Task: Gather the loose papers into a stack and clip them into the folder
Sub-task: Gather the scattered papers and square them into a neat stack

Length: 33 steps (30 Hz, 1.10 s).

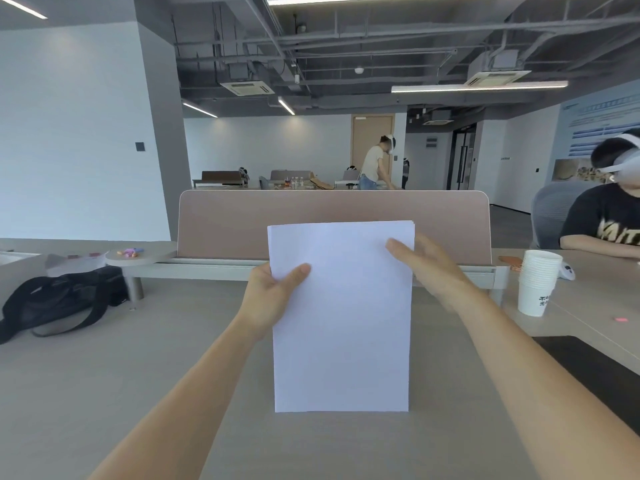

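- Left hand (273, 292) grips the left edge of a stack of white paper (341, 317), thumb pressed on the front sheet and the other fingers hidden behind it.
- Right hand (427, 268) sits at the stack's upper right edge, thumb lying on the front; it looks blurred, and I cannot tell whether its fingers are closed on the sheets or just resting against them.
- Stack stands upright in the middle of the scene, its bottom edge touching the near part of the desk (138, 375), sheet tops slightly uneven at the upper right corner.
- Pink divider panel (332, 216) rises at the far edge of the desk behind the stack.
- Black bag (59, 303) lies on the desk far to the left.
- Pile of white paper cups (536, 282) stands to the right, well apart from the stack.
- Person in a black shirt (606, 223) sits at the far right, forearm on the desk.
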Available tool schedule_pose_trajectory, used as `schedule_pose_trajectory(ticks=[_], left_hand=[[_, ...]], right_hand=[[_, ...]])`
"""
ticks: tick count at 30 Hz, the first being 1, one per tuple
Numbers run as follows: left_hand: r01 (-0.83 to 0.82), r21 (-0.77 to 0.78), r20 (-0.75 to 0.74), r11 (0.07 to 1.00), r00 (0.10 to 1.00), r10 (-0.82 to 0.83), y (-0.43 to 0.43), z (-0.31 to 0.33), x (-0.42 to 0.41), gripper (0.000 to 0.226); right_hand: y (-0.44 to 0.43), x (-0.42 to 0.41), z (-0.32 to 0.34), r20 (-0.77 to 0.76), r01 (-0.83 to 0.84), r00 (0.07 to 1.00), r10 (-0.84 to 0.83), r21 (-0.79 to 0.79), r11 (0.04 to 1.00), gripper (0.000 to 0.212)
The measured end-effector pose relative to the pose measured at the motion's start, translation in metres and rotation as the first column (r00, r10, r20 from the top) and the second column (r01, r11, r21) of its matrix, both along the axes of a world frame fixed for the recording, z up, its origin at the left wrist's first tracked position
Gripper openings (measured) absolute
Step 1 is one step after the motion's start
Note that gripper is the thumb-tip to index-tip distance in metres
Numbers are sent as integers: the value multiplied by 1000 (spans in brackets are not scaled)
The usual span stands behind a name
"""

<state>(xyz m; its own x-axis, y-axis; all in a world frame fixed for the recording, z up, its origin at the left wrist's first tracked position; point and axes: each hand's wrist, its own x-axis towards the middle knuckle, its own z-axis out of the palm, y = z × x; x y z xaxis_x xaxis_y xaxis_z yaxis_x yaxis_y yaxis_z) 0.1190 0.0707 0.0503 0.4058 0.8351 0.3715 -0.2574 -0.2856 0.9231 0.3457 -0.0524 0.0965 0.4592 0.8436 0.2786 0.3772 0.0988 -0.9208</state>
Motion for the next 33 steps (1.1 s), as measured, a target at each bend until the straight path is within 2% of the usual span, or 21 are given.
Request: schedule_pose_trajectory(ticks=[1,2,4,7,10,13,14,16,18,20,22,25,27,30,33], left_hand=[[-1,0,-2,1000,1000,1,0,0,0,23],[1,0,3,1000,1000,-1,1,-2,-1,24],[14,-16,25,1000,1000,-13,3,-13,-6,32],[58,-116,13,992,998,-57,5,-56,-14,47],[98,-198,-18,975,994,-103,-3,-91,-16,33],[78,-309,14,948,997,-78,-11,-104,-14,23],[71,-339,10,938,997,-72,-12,-106,-12,23],[46,-330,-39,943,997,-62,-14,-107,-9,23],[-13,-256,-75,967,997,-6,-15,-105,-4,18],[-82,-169,-90,982,994,68,-13,-99,1,12],[-105,-144,-71,984,993,95,-12,-95,3,11],[-14,-279,-51,960,999,-1,-7,-104,2,27],[52,-359,-91,932,992,-90,-6,-113,2,35],[-32,-234,-214,972,977,-20,-6,-112,6,22],[-84,-124,-256,989,965,50,-9,-107,9,16]], right_hand=[[1,4,-17,-64,-94,994,91,-44,995,51],[2,7,-36,-99,-165,983,157,-75,983,42],[2,7,-70,-115,-219,972,205,-124,968,38],[5,1,-109,-174,-195,969,175,-109,975,33],[9,-7,-133,-274,-127,956,108,-51,991,34],[10,-20,-147,-301,-16,954,18,10,1000,5],[11,-24,-149,-275,9,961,-2,25,1000,2],[10,-27,-152,-192,38,981,-29,42,998,8],[10,-29,-148,-132,60,990,-48,87,994,16],[13,-31,-140,-116,77,991,-61,144,987,20],[14,-31,-133,-141,87,988,-62,175,981,19],[13,-28,-142,-171,51,985,-27,137,989,8],[11,-27,-156,-178,53,983,-39,75,996,3],[11,-26,-160,-178,67,983,-51,87,994,13],[12,-22,-155,-177,63,983,-43,105,992,13]])
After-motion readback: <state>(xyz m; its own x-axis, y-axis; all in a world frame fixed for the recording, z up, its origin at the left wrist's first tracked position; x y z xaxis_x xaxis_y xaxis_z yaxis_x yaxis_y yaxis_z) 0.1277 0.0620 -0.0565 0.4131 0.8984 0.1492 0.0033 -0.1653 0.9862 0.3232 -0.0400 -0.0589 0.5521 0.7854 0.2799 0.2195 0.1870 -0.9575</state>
